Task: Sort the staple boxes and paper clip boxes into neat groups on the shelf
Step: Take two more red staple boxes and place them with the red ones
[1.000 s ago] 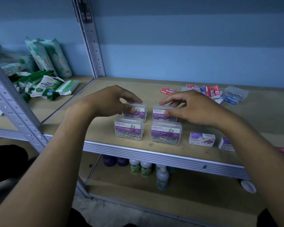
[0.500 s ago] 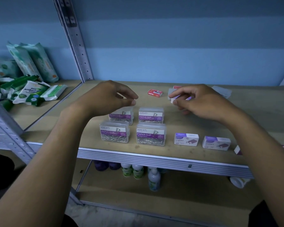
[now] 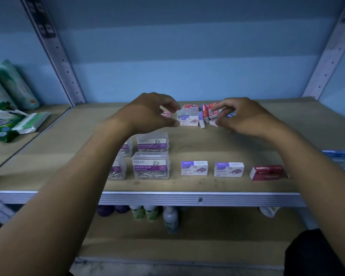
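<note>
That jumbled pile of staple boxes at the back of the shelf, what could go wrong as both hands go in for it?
1. The staple boxes in the pile lean on each other at angles; pulling one out could topple the rest.
2. The left forearm passes right above the paper clip boxes, so drawing back low might knock that neat group askew.
3. The right hand could scatter small boxes toward the back.

A: Left forearm (image 3: 84, 172) covers most of both left clip boxes (image 3: 119, 168).
B: Pile (image 3: 205, 114)?
A: Partly behind the right hand (image 3: 241, 118); labels too small to read. Blue boxes (image 3: 339, 156) blurred, cut off at the right edge.
B: Wipes (image 3: 6, 86)?
A: Cropped at the left.
</note>
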The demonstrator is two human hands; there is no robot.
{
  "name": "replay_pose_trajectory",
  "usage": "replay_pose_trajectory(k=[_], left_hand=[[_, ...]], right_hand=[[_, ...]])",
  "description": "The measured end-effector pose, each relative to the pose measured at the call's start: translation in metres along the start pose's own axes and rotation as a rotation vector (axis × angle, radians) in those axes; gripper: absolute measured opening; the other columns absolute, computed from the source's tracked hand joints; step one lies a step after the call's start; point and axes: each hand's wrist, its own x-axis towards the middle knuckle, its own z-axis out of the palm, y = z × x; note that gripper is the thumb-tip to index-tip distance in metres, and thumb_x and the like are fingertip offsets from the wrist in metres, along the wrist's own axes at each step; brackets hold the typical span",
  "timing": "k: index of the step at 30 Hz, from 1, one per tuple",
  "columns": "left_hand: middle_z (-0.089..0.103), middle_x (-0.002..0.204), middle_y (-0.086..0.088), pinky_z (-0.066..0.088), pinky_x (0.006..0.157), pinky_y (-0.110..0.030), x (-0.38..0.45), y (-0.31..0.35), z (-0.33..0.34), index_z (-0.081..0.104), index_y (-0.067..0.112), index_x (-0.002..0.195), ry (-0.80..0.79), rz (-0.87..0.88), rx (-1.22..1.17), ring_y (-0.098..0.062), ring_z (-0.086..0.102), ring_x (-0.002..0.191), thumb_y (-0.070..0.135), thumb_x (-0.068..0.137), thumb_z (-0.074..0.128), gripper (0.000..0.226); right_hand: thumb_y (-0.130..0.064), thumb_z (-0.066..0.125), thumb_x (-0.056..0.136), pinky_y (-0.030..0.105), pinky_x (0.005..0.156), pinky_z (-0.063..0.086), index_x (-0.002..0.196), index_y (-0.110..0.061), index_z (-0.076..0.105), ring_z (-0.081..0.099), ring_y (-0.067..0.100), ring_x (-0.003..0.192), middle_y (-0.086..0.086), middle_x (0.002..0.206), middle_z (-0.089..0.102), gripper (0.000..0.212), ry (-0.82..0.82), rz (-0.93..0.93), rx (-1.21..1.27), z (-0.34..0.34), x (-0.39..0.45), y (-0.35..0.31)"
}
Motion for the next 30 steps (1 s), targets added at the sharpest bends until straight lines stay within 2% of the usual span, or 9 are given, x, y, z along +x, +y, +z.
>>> replay_pose_trajectory(k=[3, 6, 8, 11, 14, 18, 21, 30], left_hand=[[0.062, 0.123, 0.015, 0.039, 0.080, -0.019, 0.023, 0.013, 0.012, 0.059, 0.031, 0.127, -0.033, 0.009, 0.049, -0.008, 0.058, 0.106, 0.042, 0.080, 0.076, 0.051], [0.058, 0.131, 0.009, 0.037, 0.086, -0.023, 0.043, 0.021, 0.022, 0.055, 0.025, 0.133, -0.045, 0.010, 0.105, -0.009, 0.052, 0.106, 0.044, 0.080, 0.075, 0.060], [0.057, 0.135, 0.006, 0.039, 0.091, -0.026, 0.055, 0.026, 0.028, 0.052, 0.023, 0.136, -0.058, 0.003, 0.143, -0.014, 0.053, 0.115, 0.045, 0.079, 0.076, 0.066], [0.055, 0.139, 0.003, 0.041, 0.099, -0.032, 0.072, 0.033, 0.034, 0.049, 0.021, 0.139, -0.082, -0.012, 0.197, -0.018, 0.051, 0.125, 0.047, 0.079, 0.076, 0.071], [0.054, 0.141, 0.002, 0.039, 0.100, -0.033, 0.086, 0.039, 0.039, 0.049, 0.020, 0.139, -0.111, -0.040, 0.233, -0.019, 0.050, 0.127, 0.048, 0.079, 0.075, 0.071], [0.053, 0.142, 0.000, 0.039, 0.106, -0.035, 0.098, 0.042, 0.046, 0.048, 0.018, 0.140, -0.151, -0.074, 0.246, -0.021, 0.049, 0.128, 0.048, 0.079, 0.075, 0.073], [0.052, 0.142, -0.001, 0.040, 0.108, -0.038, 0.103, 0.043, 0.051, 0.048, 0.018, 0.140, -0.149, -0.087, 0.239, -0.021, 0.049, 0.128, 0.046, 0.079, 0.076, 0.073], [0.061, 0.126, -0.001, 0.049, 0.095, -0.036, 0.114, 0.045, 0.061, 0.062, 0.020, 0.126, -0.129, -0.092, 0.279, -0.021, 0.057, 0.113, 0.044, 0.075, 0.079, 0.059]], right_hand=[[-0.025, 0.077, 0.083, 0.025, 0.076, 0.045, 0.124, -0.032, 0.065, 0.062, 0.014, 0.101, -0.003, 0.113, 0.068, 0.044, -0.013, -0.019, -0.151, -0.011, 0.013, 0.005], [-0.027, 0.078, 0.082, 0.030, 0.094, 0.044, 0.135, -0.027, 0.057, 0.056, 0.019, 0.120, 0.005, 0.132, 0.059, 0.057, -0.048, -0.056, -0.273, -0.020, 0.026, 0.012], [-0.027, 0.077, 0.082, 0.033, 0.101, 0.042, 0.143, -0.025, 0.050, 0.052, 0.021, 0.126, 0.009, 0.138, 0.052, 0.067, -0.088, -0.064, -0.315, -0.024, 0.033, 0.015], [-0.026, 0.078, 0.081, 0.033, 0.102, 0.041, 0.148, -0.024, 0.043, 0.051, 0.023, 0.127, 0.009, 0.143, 0.049, 0.076, -0.140, -0.058, -0.351, -0.029, 0.043, 0.018], [-0.032, 0.080, 0.081, 0.032, 0.103, 0.041, 0.150, -0.023, 0.041, 0.050, 0.022, 0.130, 0.005, 0.147, 0.050, 0.079, -0.176, -0.065, -0.371, -0.029, 0.053, 0.022], [-0.042, 0.082, 0.078, 0.026, 0.094, 0.039, 0.149, -0.024, 0.042, 0.051, 0.019, 0.128, -0.001, 0.147, 0.052, 0.084, -0.188, -0.082, -0.360, -0.024, 0.063, 0.025], [-0.043, 0.083, 0.076, 0.026, 0.095, 0.039, 0.149, -0.025, 0.043, 0.051, 0.018, 0.128, -0.003, 0.146, 0.052, 0.085, -0.190, -0.083, -0.344, -0.022, 0.068, 0.025], [-0.030, 0.078, 0.084, 0.024, 0.092, 0.038, 0.141, -0.022, 0.054, 0.052, 0.017, 0.127, -0.003, 0.143, 0.057, 0.063, -0.182, -0.126, -0.338, -0.016, 0.073, 0.030]])
